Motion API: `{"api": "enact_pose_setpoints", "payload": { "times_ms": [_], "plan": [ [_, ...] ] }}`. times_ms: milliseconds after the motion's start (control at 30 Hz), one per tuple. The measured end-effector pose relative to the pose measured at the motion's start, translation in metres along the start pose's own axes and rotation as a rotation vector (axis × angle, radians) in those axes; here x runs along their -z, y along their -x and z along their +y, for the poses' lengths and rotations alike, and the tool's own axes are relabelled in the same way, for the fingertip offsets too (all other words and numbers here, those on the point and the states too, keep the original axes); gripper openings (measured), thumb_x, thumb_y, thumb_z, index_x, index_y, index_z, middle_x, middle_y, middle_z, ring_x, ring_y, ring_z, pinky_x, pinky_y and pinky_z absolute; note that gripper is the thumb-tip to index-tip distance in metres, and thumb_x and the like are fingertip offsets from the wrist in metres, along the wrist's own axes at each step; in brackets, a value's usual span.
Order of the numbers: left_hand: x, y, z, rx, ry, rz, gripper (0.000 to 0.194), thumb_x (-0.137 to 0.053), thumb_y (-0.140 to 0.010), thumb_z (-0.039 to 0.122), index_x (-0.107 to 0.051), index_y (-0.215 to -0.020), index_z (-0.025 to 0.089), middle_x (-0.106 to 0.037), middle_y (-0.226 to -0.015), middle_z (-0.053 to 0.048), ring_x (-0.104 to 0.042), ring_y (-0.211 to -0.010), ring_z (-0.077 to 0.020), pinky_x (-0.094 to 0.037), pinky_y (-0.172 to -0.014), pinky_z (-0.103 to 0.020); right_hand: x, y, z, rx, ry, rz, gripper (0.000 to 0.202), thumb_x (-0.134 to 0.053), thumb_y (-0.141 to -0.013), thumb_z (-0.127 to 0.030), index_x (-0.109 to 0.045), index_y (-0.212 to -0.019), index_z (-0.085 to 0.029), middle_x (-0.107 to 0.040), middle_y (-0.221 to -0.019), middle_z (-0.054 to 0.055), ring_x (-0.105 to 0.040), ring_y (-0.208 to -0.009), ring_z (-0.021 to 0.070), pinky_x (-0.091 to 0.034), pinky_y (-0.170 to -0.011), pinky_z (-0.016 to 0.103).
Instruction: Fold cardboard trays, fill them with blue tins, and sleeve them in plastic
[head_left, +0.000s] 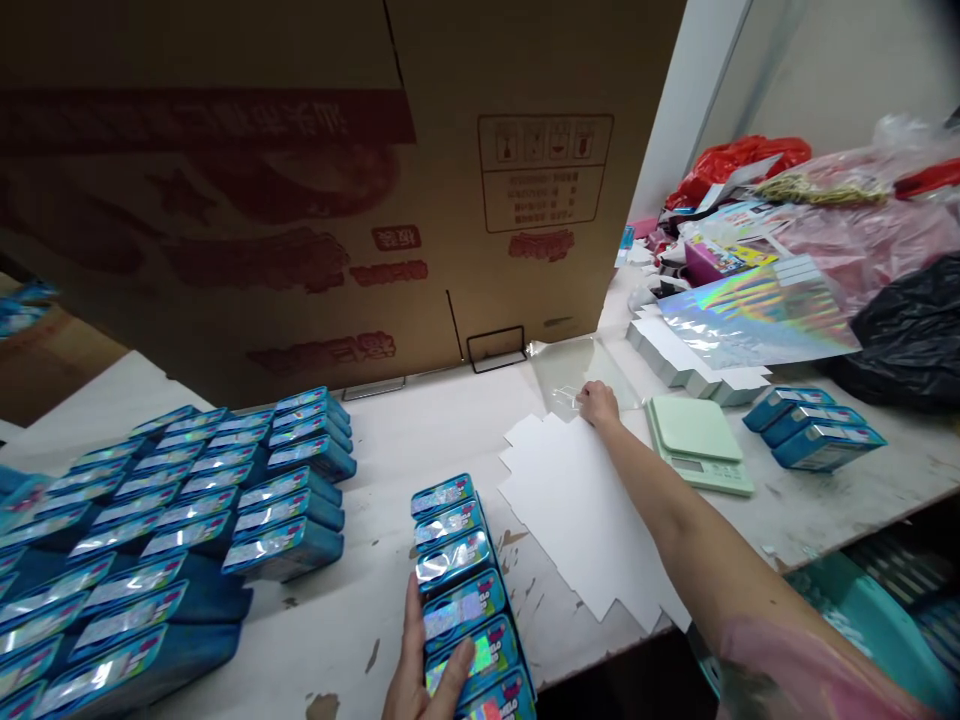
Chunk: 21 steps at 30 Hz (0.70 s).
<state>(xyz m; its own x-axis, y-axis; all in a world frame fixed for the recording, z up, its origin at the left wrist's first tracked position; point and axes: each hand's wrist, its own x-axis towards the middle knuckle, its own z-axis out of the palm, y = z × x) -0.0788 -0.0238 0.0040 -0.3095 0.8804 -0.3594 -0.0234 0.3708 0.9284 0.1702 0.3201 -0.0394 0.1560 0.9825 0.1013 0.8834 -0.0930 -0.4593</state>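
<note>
My left hand (429, 665) rests against the near part of a row of blue tins or boxes (461, 595) with shiny labels. Its fingers stretch along the left side and its thumb lies apart, over the tops. Farther off, my right hand (598, 402) has its fingers closed at the near edge of a clear plastic bag (559, 370), which lies flat by the big carton. Beneath my right forearm is a spread of white card sheets (574, 510) with stepped edges. A pale green scale (697, 440) stands to the right of that arm.
A large cardboard carton (450, 200) walls off the back. Many blue boxes (172, 480) stand in rows at left; several more (814, 430) are at right. Bags and a holographic sheet (757, 315) pile up behind them. A teal basin (870, 620) sits below the table edge.
</note>
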Motion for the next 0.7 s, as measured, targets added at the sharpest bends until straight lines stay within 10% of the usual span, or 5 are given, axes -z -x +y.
{"api": "enact_pose_setpoints", "payload": {
  "times_ms": [133,233,500,700],
  "plan": [
    [-0.002,0.003,0.003,-0.018,-0.025,0.057,0.073,-0.046,-0.075,0.048,-0.01,-0.136,0.029,-0.04,-0.132,-0.005,-0.048,-0.111,-0.0251,-0.049,-0.082,-0.037,0.027,0.001,-0.012,0.003,-0.084,0.024,0.022,-0.044,-0.077,-0.023,-0.06,-0.068,-0.013,-0.06,-0.068,0.006,-0.052,-0.066,0.014,-0.035,-0.057,0.023],
    [0.001,0.0,0.007,-0.281,-0.245,0.226,0.069,-0.054,-0.071,0.045,-0.028,-0.132,0.027,-0.032,-0.137,-0.007,-0.032,-0.123,-0.0284,-0.031,-0.099,-0.043,0.055,0.026,-0.045,0.115,-0.161,0.017,0.03,-0.038,-0.082,-0.028,-0.06,-0.07,-0.013,-0.06,-0.064,0.003,-0.053,-0.063,0.0122,-0.035,-0.055,0.021],
    [-0.002,-0.018,0.047,-0.58,-0.151,0.249,0.092,-0.067,-0.061,0.035,-0.011,-0.132,0.026,-0.029,-0.13,-0.013,-0.05,-0.101,-0.0214,-0.049,-0.077,-0.036,0.072,0.213,-0.156,1.024,-0.119,0.107,0.034,-0.036,-0.088,-0.035,-0.054,-0.067,-0.016,-0.058,-0.065,0.002,-0.051,-0.059,0.0095,-0.031,-0.054,0.02],
    [0.019,-0.017,0.037,-0.751,-0.386,0.331,0.035,-0.047,-0.077,0.025,-0.049,-0.111,0.021,-0.042,-0.115,-0.01,-0.057,-0.079,-0.0132,-0.049,-0.076,-0.031,0.06,0.246,-0.158,1.192,0.033,0.182,0.032,-0.035,-0.089,-0.035,-0.051,-0.069,-0.016,-0.056,-0.062,0.001,-0.052,-0.056,0.0102,-0.028,-0.049,0.023]
  ]
}}
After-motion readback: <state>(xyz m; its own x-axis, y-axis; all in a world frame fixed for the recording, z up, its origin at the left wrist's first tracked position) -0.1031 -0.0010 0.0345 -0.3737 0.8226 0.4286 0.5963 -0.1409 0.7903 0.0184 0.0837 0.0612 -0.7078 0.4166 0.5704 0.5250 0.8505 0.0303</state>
